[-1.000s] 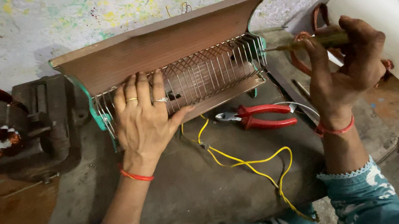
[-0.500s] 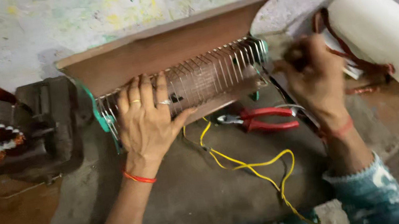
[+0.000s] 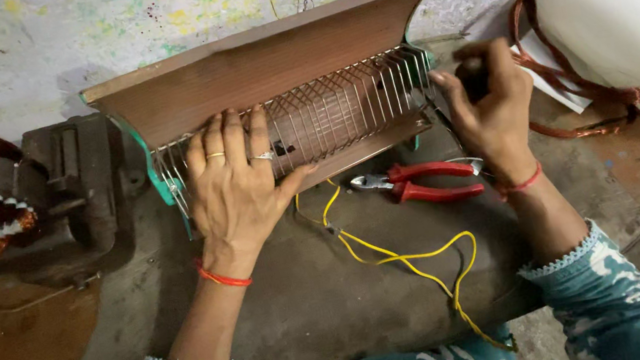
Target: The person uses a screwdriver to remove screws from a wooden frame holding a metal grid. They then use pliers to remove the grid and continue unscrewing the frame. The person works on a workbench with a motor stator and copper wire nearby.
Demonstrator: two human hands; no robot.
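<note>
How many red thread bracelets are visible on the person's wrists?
2: one bracelet on the left wrist below the hand resting on the heater grille, one on the right wrist beside the red pliers.

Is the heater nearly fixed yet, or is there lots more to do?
Not finished, by the look of it. Done: the wire grille sits on the room heater. In hand: the left hand presses flat on the grille, and the right hand grips a dark-handled tool at the heater's right end. Left: the yellow wire trails loose across the bench, and the red pliers lie out.
</note>
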